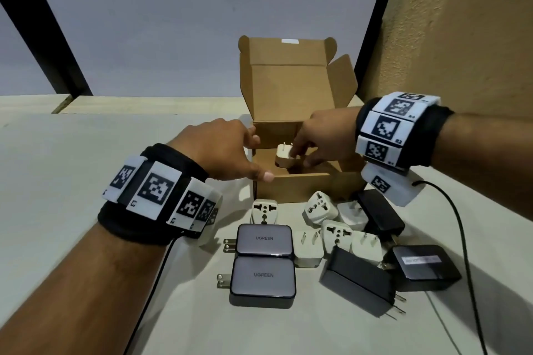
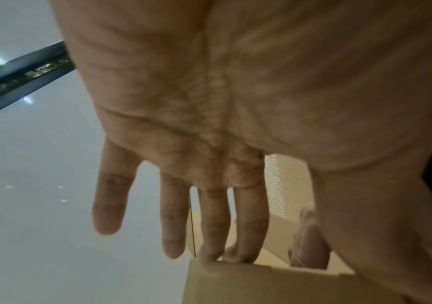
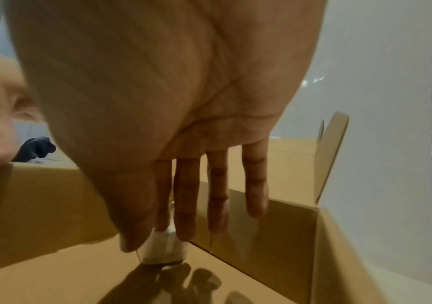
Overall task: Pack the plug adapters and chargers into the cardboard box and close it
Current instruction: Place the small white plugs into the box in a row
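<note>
Here the right hand [image 1: 323, 135] reaches down into the open cardboard box [image 1: 291, 184], and its thumb and first fingers pinch a white plug adapter [image 1: 284, 157] from above. The adapter hangs below the fingertips, inside the box walls, with its two metal prongs pointing up and away toward the box's back wall. From the right wrist view the adapter [image 3: 164, 250] sits at or just over the box floor, near the back left corner; whether it touches the floor I cannot tell. The other fingers of that hand stretch straight down beside it.

The left hand [image 1: 222, 147] steadies the box at its near left corner. Its fingers lie fairly straight, with two fingertips [image 2: 209, 255] resting on the top edge of the left wall and the thumb [image 1: 264, 174] laid along the front rim. It holds nothing else.

The box lid stands upright at the back, with side flaps spread out.

In front of the box, on the pale table [image 1: 86, 239], lies the rest of the lot. Two dark grey chargers [image 1: 264, 264] marked UGREEN sit one behind the other, prongs to the left. To their right is a cluster of white plug adapters [image 1: 328, 228], some socket-face up, some prongs up. Three black chargers [image 1: 403, 262] lie further right, touching the cluster. Each wrist wears a black band with printed marker tags.
</note>
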### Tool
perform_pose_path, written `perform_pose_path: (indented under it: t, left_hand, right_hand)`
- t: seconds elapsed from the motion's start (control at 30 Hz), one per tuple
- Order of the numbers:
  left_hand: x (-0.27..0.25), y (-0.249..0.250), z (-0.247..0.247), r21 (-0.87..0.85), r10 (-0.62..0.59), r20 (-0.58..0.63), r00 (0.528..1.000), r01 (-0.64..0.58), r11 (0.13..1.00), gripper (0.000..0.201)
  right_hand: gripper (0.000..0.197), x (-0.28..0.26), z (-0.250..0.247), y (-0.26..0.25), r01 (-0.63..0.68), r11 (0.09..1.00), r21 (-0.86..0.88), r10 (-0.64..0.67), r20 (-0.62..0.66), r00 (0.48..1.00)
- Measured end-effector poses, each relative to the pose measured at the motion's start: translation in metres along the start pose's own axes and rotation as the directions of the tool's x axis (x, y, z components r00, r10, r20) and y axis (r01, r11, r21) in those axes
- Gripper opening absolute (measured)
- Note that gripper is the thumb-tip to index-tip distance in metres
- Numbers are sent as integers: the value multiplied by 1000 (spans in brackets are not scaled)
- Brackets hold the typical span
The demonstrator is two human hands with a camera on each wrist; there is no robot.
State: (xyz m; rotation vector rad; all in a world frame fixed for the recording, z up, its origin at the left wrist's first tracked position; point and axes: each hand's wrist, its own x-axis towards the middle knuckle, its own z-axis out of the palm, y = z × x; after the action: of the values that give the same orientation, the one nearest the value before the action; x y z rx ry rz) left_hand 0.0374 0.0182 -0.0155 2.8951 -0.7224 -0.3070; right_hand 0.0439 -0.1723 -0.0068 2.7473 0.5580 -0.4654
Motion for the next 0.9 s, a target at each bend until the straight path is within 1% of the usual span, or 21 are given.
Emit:
perform_pose_path:
  t: [0.13, 0.27, 0.43, 0.53, 0.6, 0.7, 0.77, 0.83, 0.9]
  left_hand:
    - [3, -4, 0, -27, 4, 21, 1000, -3, 1000, 81]
    - [5, -11, 2, -86, 24, 20, 1000, -22, 996, 85]
    - [7, -16, 7, -115, 57, 15, 998, -55, 992, 85]
    - [8, -16, 7, -120, 43, 15, 999, -41, 992, 84]
    - [7, -15, 5, -122, 17, 17, 1000, -15, 992, 84]
    - [6, -13, 1, -112, -8, 33, 999, 11, 994, 85]
    - [3, -10, -1, -85, -18, 37, 999, 21, 996, 84]
    - [0, -6, -4, -51, -36, 39, 999, 38, 998, 84]
    - [-2, -2, -7, -14, -45, 48, 998, 46, 999, 83]
  right_hand:
    - [44, 13, -3, 1, 34, 997, -64, -35, -5, 999]
    - [46, 18, -8, -4, 57, 994, -97, -55, 22, 998]
    - [43, 22, -9, -5, 72, 996, -58, -72, -3, 997]
    - [43, 22, -12, -7, 57, 998, -23, -57, -1, 998]
    - [46, 20, -16, -9, 42, 999, -21, -42, 7, 999]
    - [46, 7, -24, -11, -2, 1000, 7, 3, -77, 997]
    - [37, -12, -30, -13, -1, 994, 106, 15, -138, 990]
    - [25, -37, -29, -16, 39, 976, 216, -7, -145, 989]
    - [22, -61, -20, -24, 75, 968, 239, -50, -111, 993]
